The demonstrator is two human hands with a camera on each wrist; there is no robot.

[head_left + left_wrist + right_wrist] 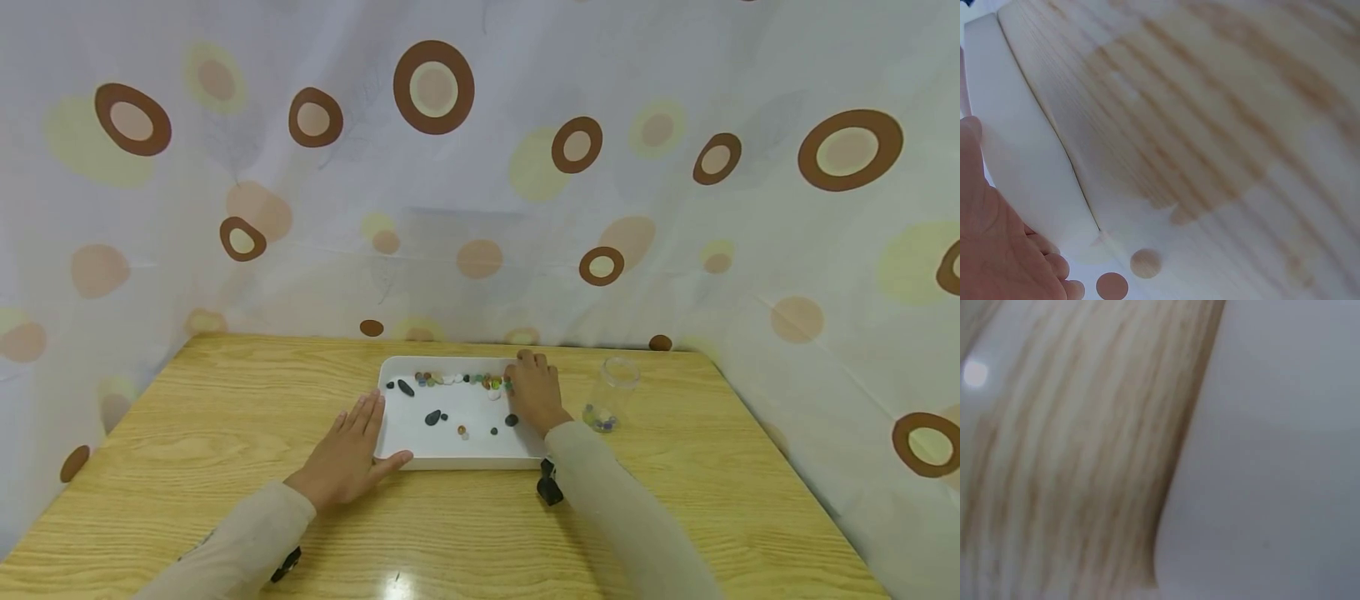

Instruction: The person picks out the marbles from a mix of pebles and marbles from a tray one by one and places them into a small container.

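A white rectangular tray (468,462) lies on the table, holding dark pebbles (432,417) scattered about. Along its far side runs a row of small colored stones (448,379), brown, white and green among them. Fingers straight and thumb spread, my left hand (345,458) rests against the tray's left side; the left wrist view also shows this hand (1004,244) at the tray wall (1029,137). Over the tray's far right corner, my right hand (536,392) reaches down with bent fingers beside green stones (508,386). Its fingertips are hidden, and the right wrist view shows no hand.
Right of the tray stands a clear jar (619,375) with several bluish pieces (600,421) at its bottom. The wood-grain table (247,400) extends around the tray. A patterned curtain (480,208) hangs behind and along the sides.
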